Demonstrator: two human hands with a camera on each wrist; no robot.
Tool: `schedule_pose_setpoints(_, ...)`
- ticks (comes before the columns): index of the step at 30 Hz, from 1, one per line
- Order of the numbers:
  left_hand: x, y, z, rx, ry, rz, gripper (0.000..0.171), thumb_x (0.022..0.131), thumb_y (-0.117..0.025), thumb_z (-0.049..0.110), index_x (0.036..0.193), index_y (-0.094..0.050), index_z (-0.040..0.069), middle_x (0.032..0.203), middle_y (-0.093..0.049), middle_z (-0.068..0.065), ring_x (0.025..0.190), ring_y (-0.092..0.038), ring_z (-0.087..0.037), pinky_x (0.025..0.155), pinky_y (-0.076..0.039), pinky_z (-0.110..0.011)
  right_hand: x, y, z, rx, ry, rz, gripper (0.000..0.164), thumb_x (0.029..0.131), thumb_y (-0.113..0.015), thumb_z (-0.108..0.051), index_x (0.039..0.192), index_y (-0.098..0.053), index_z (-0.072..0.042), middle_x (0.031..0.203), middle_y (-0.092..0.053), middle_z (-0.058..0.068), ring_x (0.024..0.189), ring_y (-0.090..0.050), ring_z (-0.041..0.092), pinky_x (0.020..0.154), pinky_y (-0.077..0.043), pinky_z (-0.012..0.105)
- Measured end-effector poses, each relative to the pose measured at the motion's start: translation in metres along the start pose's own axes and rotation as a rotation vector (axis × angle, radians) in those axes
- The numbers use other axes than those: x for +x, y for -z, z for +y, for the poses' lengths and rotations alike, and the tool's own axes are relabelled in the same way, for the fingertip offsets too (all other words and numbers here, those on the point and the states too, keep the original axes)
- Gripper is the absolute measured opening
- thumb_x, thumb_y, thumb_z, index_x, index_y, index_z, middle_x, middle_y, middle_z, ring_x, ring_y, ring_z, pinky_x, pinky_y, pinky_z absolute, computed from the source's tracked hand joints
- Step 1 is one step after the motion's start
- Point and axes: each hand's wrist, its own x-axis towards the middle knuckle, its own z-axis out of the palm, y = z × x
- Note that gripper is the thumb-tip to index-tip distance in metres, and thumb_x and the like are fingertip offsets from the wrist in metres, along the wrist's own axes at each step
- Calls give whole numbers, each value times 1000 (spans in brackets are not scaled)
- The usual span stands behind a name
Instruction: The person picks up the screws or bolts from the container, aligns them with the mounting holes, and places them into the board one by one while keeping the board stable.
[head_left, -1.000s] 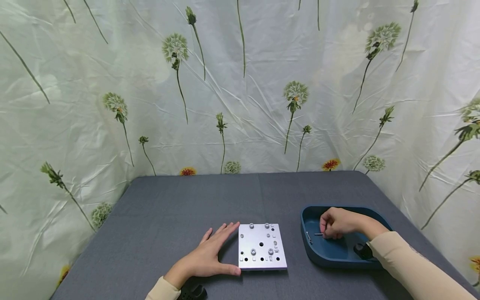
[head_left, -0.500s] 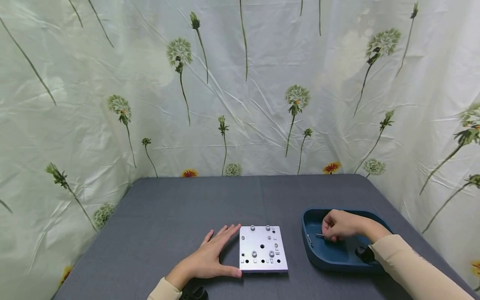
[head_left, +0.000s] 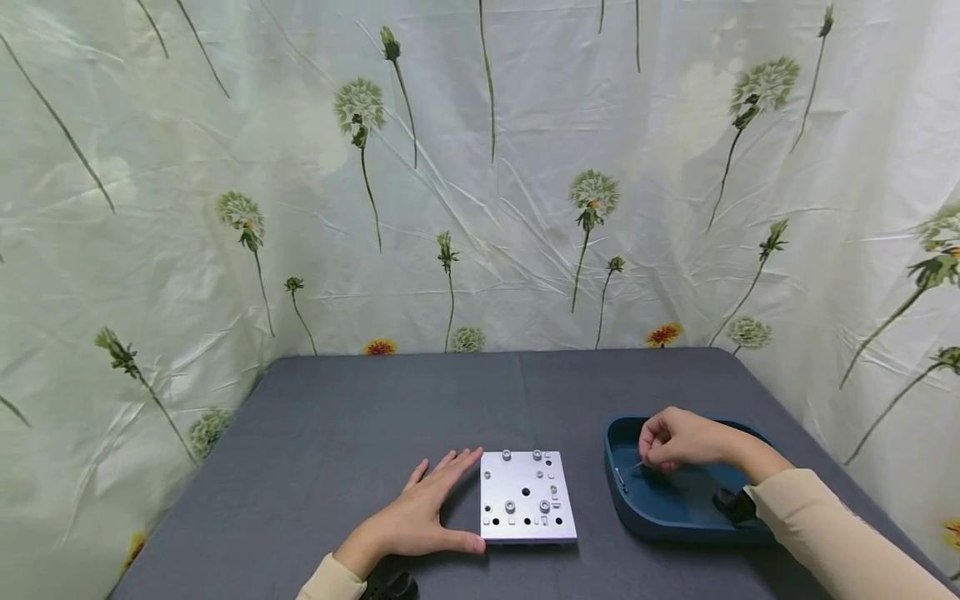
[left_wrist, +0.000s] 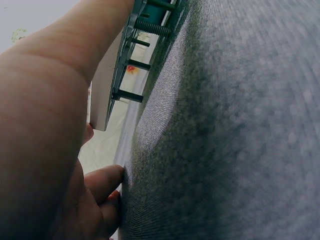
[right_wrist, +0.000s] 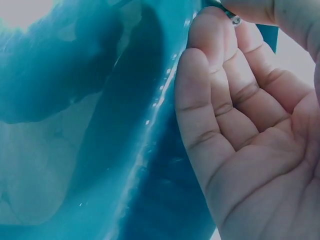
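Observation:
A square silver metal plate (head_left: 517,492) carries several screws and holes on its top. Threaded screw shanks (left_wrist: 131,95) stick out beneath it in the left wrist view. My left hand (head_left: 420,517) spreads along its left side, straight thumb at the near corner and fingertips at the far one. Over the blue tray (head_left: 697,530), my right hand (head_left: 678,440) pinches a thin metal rod (head_left: 638,464) between thumb and fingers. Its small round end (right_wrist: 236,20) peeks out at the fingertips in the right wrist view; most of it is hidden by the fingers.
Another slim metal piece (head_left: 621,480) lies by the tray's left wall. A dark grey cloth covers the table (head_left: 375,417). Behind it hangs a pale curtain (head_left: 495,208) with a dandelion print.
My right hand has risen a little within the tray, and the pinched rod now slants down to the left instead of lying level. The left hand stays at the plate.

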Motion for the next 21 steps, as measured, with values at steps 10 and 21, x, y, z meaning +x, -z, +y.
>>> schedule_pose_setpoints(10,1,1,4,2,6,-2,118,81,-90,60,173,-25,27,178,-28,-10,167,-20,-42,126,-3,-79,0,3,-4,70,101,-8,11,97,-66,-3,101,-71,6,83,-74,7,65,-57,6,66,-54,23)
schedule_pose_setpoints(21,1,0,3,3,8,-1,118,80,-90,61,173,-25,27,178,-28,-11,167,-20,-41,126,-3,-79,0,1,-19,70,90,16,12,99,-70,-6,104,-71,4,89,-74,16,74,-63,8,69,-56,24)
